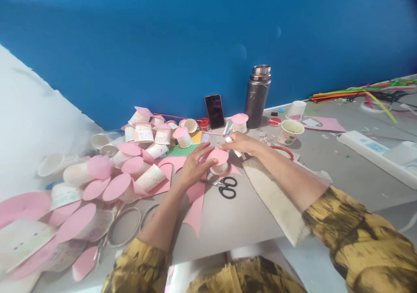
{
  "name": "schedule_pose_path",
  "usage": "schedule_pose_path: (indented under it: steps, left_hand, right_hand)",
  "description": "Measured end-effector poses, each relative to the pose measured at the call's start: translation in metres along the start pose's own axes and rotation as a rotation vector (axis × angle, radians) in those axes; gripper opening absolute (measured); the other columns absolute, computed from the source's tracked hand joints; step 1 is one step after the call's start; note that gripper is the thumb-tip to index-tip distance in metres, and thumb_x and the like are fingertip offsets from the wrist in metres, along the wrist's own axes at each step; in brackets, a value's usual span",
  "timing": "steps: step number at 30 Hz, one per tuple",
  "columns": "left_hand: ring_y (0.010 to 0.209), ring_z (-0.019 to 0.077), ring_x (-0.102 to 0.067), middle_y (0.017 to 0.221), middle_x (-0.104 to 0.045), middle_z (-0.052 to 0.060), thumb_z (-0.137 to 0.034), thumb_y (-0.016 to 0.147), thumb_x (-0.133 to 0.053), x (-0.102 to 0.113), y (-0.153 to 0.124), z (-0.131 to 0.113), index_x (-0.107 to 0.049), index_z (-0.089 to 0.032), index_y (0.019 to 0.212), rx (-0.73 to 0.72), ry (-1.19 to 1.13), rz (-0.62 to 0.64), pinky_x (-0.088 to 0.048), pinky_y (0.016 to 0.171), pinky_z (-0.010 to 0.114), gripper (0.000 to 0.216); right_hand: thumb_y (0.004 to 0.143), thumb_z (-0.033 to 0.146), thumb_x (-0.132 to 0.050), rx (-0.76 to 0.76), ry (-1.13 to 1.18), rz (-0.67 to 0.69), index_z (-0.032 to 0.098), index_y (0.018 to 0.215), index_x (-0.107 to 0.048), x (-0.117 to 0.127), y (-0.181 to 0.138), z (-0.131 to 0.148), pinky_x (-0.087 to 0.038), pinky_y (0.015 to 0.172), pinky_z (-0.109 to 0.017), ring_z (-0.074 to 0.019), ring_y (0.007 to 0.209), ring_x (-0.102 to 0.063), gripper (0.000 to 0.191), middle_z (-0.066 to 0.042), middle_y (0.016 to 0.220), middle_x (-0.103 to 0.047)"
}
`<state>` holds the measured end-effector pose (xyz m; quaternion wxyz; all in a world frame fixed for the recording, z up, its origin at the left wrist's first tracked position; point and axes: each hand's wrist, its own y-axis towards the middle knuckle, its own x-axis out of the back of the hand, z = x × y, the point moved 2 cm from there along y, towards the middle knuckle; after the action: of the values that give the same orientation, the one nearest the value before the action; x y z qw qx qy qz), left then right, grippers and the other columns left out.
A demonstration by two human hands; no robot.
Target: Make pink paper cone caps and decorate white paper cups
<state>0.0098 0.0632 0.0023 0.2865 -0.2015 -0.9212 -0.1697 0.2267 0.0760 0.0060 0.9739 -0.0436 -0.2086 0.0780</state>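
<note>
A small paper cup (pixel 219 168) with a pink paper disc (pixel 217 155) on top is in front of me. My left hand (pixel 198 164) is closed about its left side, thumb on the disc and fingers behind. In my right hand (pixel 245 144) is a white tube (pixel 235 148), much like a glue stick, and the fingertips reach the disc's right edge. Just below the cup lie black-handled scissors (pixel 227 187), partly over pink paper scraps (pixel 195 201). Another cup with a pink disc (pixel 240 119) stands behind my hands.
Many disc-topped cups (pixel 143 133) crowd the left side, with tape rolls (pixel 124 227) near them. A phone (pixel 214 111) and a dark flask (pixel 257 97) stand by the blue wall. Right are a cloth (pixel 276 201), a patterned cup (pixel 291 132), a power strip (pixel 378 156) and pipe cleaners (pixel 345 94).
</note>
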Motion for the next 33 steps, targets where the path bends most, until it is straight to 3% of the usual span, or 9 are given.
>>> schedule_pose_path:
  steps: [5, 12, 24, 29, 31, 33]
  left_hand:
    - [0.151, 0.0304, -0.038, 0.154, -0.054, 0.008, -0.049, 0.084, -0.073, 0.0, -0.001, -0.001, -0.074, -0.026, 0.126, 0.012, -0.017, 0.001, -0.028, 0.125, 0.047, 0.048]
    - [0.151, 0.0309, -0.039, 0.154, -0.055, 0.009, -0.052, 0.083, -0.074, -0.001, 0.0, 0.003, -0.073, -0.026, 0.126, 0.013, -0.004, -0.001, -0.029, 0.124, 0.048, 0.051]
    - [0.149, 0.0333, -0.04, 0.156, -0.052, 0.011, -0.056, 0.081, -0.075, 0.0, 0.0, 0.001, -0.072, -0.024, 0.127, -0.001, 0.018, -0.002, -0.029, 0.124, 0.05, 0.056]
    - [0.141, 0.0367, -0.049, 0.152, -0.054, 0.016, -0.056, 0.089, -0.064, 0.007, -0.001, 0.007, -0.054, -0.021, 0.148, 0.055, -0.158, 0.047, -0.042, 0.114, 0.054, 0.069]
    - [0.146, 0.0389, -0.042, 0.158, -0.045, 0.017, -0.051, 0.082, -0.074, 0.008, -0.002, 0.01, -0.038, -0.023, 0.158, 0.076, -0.2, 0.165, -0.041, 0.114, 0.056, 0.089]
    - [0.153, 0.0405, -0.03, 0.166, -0.032, 0.017, -0.044, 0.07, -0.086, 0.006, -0.004, 0.01, -0.023, -0.026, 0.164, 0.079, -0.164, 0.273, -0.032, 0.12, 0.059, 0.114]
  right_hand:
    - [0.06, 0.055, -0.088, 0.007, 0.007, 0.001, 0.022, 0.061, -0.047, 0.001, -0.001, 0.001, -0.025, 0.049, -0.026, -0.0105, 0.053, -0.039, 0.052, 0.007, 0.053, -0.043]
    - [0.066, 0.058, -0.085, -0.018, 0.008, -0.037, 0.022, 0.067, -0.05, 0.0, 0.003, -0.002, -0.028, 0.049, -0.026, -0.0109, 0.054, -0.04, 0.05, 0.006, 0.057, -0.047]
    - [0.06, 0.057, -0.09, -0.019, 0.024, 0.028, 0.022, 0.063, -0.05, 0.01, 0.0, 0.0, -0.026, 0.048, -0.026, -0.0105, 0.051, -0.039, 0.054, 0.007, 0.053, -0.044]
    - [0.065, 0.046, -0.092, -0.074, 0.113, -0.025, 0.02, 0.072, -0.061, 0.026, 0.003, -0.006, -0.036, 0.054, -0.025, -0.0136, 0.063, -0.052, 0.041, 0.001, 0.068, -0.062]
    - [0.068, 0.04, -0.091, -0.092, 0.114, -0.028, 0.018, 0.073, -0.064, 0.029, 0.005, -0.007, -0.038, 0.055, -0.025, -0.0144, 0.066, -0.055, 0.035, -0.001, 0.071, -0.066]
    - [0.07, 0.036, -0.089, -0.092, 0.115, -0.019, 0.018, 0.072, -0.065, 0.028, 0.005, -0.008, -0.037, 0.055, -0.025, -0.0141, 0.065, -0.055, 0.031, -0.002, 0.07, -0.066]
